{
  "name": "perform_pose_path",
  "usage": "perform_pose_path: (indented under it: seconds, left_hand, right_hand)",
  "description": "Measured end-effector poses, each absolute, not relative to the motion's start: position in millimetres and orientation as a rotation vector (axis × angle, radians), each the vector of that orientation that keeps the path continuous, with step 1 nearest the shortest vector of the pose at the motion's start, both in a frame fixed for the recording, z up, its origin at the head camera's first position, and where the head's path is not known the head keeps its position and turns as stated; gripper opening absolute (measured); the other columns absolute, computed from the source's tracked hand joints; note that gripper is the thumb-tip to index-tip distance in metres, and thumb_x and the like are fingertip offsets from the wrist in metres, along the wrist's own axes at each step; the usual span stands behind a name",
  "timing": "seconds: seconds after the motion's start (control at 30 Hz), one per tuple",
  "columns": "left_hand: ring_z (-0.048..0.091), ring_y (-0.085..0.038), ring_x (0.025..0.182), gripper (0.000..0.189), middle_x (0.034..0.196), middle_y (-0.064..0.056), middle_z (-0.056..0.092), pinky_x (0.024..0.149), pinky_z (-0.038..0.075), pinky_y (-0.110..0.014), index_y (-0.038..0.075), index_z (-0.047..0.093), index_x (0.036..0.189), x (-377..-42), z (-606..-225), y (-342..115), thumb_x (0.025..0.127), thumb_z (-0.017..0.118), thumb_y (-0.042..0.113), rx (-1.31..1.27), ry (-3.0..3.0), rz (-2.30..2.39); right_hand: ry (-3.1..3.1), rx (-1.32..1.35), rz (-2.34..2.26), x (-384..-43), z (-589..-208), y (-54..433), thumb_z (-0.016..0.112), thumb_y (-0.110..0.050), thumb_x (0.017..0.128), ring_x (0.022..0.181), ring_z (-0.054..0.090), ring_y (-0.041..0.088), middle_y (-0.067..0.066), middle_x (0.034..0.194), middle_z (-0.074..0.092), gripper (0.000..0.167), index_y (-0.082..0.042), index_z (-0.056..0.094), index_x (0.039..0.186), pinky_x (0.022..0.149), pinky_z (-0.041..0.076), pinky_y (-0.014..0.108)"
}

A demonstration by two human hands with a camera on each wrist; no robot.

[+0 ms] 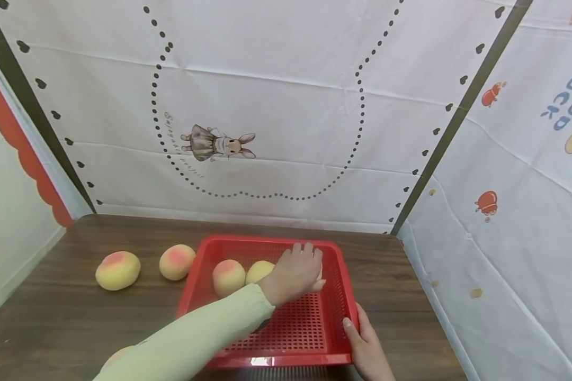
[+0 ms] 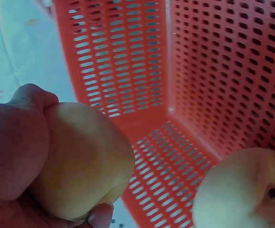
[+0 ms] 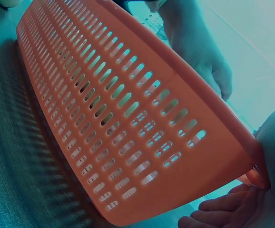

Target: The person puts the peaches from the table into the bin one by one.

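Observation:
My left hand (image 1: 295, 272) is over the back right part of a red perforated plastic basket (image 1: 340, 296). Its fingers curl round a peach (image 2: 85, 161), mostly hidden by the hand in the head view. Inside the basket, a pink-and-yellow peach (image 1: 229, 278) and a yellower one (image 1: 259, 271) sit near the back left; the forearm partly covers that area. At the basket's front right corner my right hand (image 1: 368, 346) grips the rim, thumb on top and fingers under the outside, as the right wrist view shows.
On the dark wooden table (image 1: 143, 323), two peaches lie left of the basket: one farther out (image 1: 118, 270), one beside the rim (image 1: 177, 262). Another peach (image 1: 116, 356) is partly hidden by the left sleeve. A printed white cloth (image 1: 267, 106) hangs behind the table.

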State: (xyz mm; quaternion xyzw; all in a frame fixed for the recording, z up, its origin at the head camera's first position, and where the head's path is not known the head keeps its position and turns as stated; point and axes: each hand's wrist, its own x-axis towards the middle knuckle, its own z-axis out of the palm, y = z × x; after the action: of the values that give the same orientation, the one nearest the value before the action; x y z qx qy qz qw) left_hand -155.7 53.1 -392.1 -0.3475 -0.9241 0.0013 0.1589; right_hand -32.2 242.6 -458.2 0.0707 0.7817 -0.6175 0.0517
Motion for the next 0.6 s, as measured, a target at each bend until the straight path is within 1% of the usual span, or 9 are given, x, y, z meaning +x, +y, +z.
perform_pose_path:
  seconds: [0.17, 0.3, 0.4, 0.6]
  left_hand:
    - [0.06, -0.019, 0.075, 0.043, 0.092, -0.006, 0.065, 0.063, 0.058, -0.032, 0.009, 0.065, 0.105, -159, -405, 56, 0.093, 0.067, 0.05, -0.967, -2.686, 0.043]
    - [0.063, -0.021, 0.078, 0.05, 0.094, -0.008, 0.066, 0.066, 0.06, -0.034, 0.008, 0.065, 0.109, -160, -414, 58, 0.092, 0.071, 0.054, -0.958, -2.722, 0.04]
    - [0.066, -0.021, 0.08, 0.055, 0.097, -0.008, 0.068, 0.066, 0.06, -0.035, 0.009, 0.066, 0.111, -162, -421, 60, 0.089, 0.073, 0.059, -0.941, -2.73, 0.052]
    - [0.068, -0.02, 0.079, 0.058, 0.094, -0.005, 0.069, 0.065, 0.059, -0.034, 0.012, 0.067, 0.108, -163, -432, 65, 0.086, 0.074, 0.064, -0.887, -2.7, 0.147]
  right_hand:
    - [2.363, 0.18, -1.906, -32, -458, 243, 0.041, -0.013, 0.111, 0.115, 0.068, 0.041, 0.042, 0.146, 0.045, 0.059, 0.004, 0.016, 0.161, 0.086, 0.062, 0.044]
    - [2.346, 0.155, -1.921, -32, -457, 243, 0.041, -0.012, 0.111, 0.114, 0.068, 0.041, 0.043, 0.145, 0.045, 0.06, 0.006, 0.014, 0.161, 0.086, 0.063, 0.046]
    - [2.338, 0.159, -1.925, -32, -456, 243, 0.04, -0.011, 0.111, 0.114, 0.068, 0.041, 0.043, 0.144, 0.046, 0.058, 0.005, 0.015, 0.161, 0.086, 0.063, 0.045]
    - [2.346, 0.157, -1.927, -33, -456, 244, 0.041, -0.012, 0.111, 0.113, 0.069, 0.042, 0.043, 0.143, 0.046, 0.059, 0.006, 0.015, 0.161, 0.085, 0.063, 0.046]
